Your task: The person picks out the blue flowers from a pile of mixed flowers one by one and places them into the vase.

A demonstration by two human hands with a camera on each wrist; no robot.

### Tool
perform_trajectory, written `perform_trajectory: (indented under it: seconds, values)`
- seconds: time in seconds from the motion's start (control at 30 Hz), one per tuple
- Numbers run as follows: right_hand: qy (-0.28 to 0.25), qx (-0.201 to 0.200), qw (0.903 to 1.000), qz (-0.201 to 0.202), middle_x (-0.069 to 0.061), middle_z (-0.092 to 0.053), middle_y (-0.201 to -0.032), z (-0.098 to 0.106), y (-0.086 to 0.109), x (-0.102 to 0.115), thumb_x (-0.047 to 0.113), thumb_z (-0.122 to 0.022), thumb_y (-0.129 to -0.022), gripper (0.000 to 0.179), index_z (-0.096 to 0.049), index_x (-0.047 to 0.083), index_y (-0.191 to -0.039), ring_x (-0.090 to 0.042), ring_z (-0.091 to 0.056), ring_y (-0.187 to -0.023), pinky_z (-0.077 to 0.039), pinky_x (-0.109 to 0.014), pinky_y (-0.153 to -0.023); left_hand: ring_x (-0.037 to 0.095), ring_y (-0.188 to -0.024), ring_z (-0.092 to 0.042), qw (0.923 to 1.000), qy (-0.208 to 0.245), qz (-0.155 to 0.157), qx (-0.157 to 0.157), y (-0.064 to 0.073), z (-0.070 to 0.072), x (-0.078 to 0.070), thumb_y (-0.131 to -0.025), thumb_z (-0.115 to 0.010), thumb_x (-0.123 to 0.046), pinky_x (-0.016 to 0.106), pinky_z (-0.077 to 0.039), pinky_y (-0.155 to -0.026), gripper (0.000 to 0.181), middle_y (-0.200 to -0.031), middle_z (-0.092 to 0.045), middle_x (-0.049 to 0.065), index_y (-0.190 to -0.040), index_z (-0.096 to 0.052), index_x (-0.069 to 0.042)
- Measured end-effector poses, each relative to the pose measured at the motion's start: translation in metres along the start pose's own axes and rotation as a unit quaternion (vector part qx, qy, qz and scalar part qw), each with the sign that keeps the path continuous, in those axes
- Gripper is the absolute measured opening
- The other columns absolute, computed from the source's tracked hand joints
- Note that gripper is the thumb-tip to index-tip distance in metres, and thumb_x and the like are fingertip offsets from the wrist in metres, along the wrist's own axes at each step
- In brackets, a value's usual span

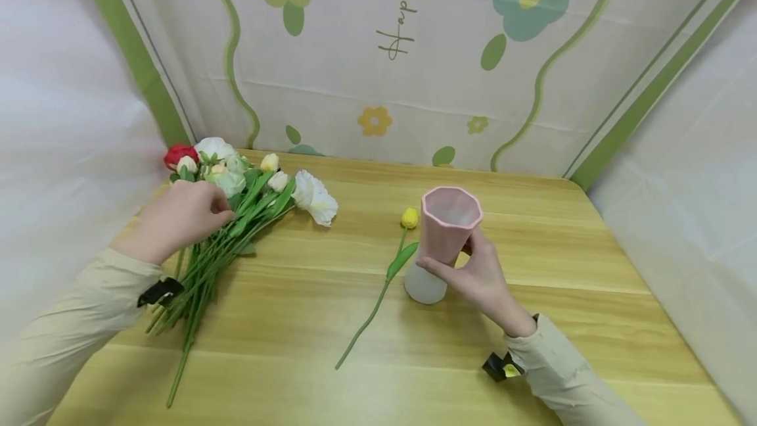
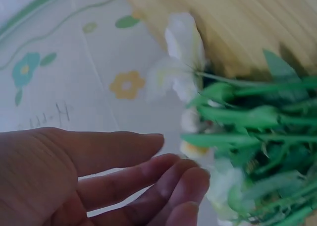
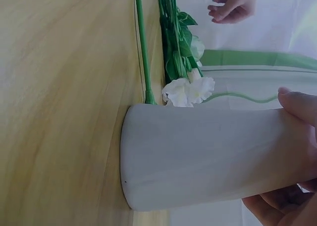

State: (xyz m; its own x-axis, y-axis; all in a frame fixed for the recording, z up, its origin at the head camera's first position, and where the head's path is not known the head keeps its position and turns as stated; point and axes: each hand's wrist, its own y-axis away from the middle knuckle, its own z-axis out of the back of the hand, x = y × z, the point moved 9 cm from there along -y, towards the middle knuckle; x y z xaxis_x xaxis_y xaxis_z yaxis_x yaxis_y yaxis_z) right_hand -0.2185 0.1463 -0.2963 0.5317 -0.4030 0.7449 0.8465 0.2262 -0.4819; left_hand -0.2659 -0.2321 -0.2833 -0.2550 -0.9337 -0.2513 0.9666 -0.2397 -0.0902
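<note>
"Two hands above the bench (image 1: 284, 360); what do we have in them?"

"In our right hand (image 1: 476, 275), the pink vase (image 1: 439, 240): thumb and fingers curl round its side, below the rim, while its base stands on the bench. Our left hand (image 1: 183, 219) holds nothing; its fingers bend loosely, a narrow gap from the thumb, over the bunch of flowers (image 1: 254, 209)."

"And the yellow tulip (image 1: 399, 263)?"

"Lying on the bench just left of the vase, bloom end away from us. Whether its leaf touches the vase, we can't tell."

"How should we expect them to handle?"

"The vase looks stiff and smooth, so we'd judge it a little slippery, perhaps breakable. A wrap round the body suits it better than a pinch at the thin rim."

"The flowers?"

"Light, we think, and probably artificial: springy stems, soft petals. We'd take the tulip by its stem, clear of the bloom. In the bunch the stems cross and could snag, so we'd pinch just one at a time."
</note>
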Motion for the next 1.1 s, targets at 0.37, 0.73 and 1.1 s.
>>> perform_trajectory:
  seconds: [0.37, 0.73, 1.1]
  values:
    - [-0.009, 0.000, 0.9999, 0.009, -0.015, -0.059, -0.122, 0.001, -0.001, -0.003, -0.003, -0.088, -0.068, 0.076, -0.047, -0.007, -0.133, -0.024, -0.060, -0.102, -0.050, -0.045, -0.081, 0.010, -0.048, -0.028, 0.9904, 0.010, 0.068, 0.120, 0.010, -0.030, 0.041, -0.084, -0.059, -0.009, 0.028, -0.026, -0.045, 0.036, -0.052, -0.029, -0.006, -0.055, -0.040, -0.018]
    - [-0.013, 0.013, 0.9994, 0.030, -0.014, -0.059, -0.124, 0.000, -0.002, -0.001, -0.003, -0.086, -0.070, 0.073, -0.047, -0.006, -0.132, -0.024, -0.060, -0.102, -0.050, -0.035, -0.081, 0.014, -0.049, -0.038, 0.9856, 0.002, 0.096, 0.139, 0.017, -0.054, 0.060, -0.087, -0.062, -0.013, 0.034, -0.034, -0.046, 0.037, -0.054, -0.033, -0.003, -0.057, -0.040, -0.017]
    - [-0.011, 0.012, 0.9994, 0.030, -0.014, -0.059, -0.123, 0.002, -0.001, 0.003, -0.003, -0.086, -0.070, 0.072, -0.047, -0.007, -0.131, -0.025, -0.059, -0.101, -0.049, -0.033, -0.081, 0.015, -0.048, -0.040, 0.9893, 0.010, 0.089, 0.115, 0.018, -0.056, 0.056, -0.082, -0.055, -0.002, 0.033, -0.032, -0.043, 0.035, -0.053, -0.031, -0.003, -0.056, -0.037, -0.018]
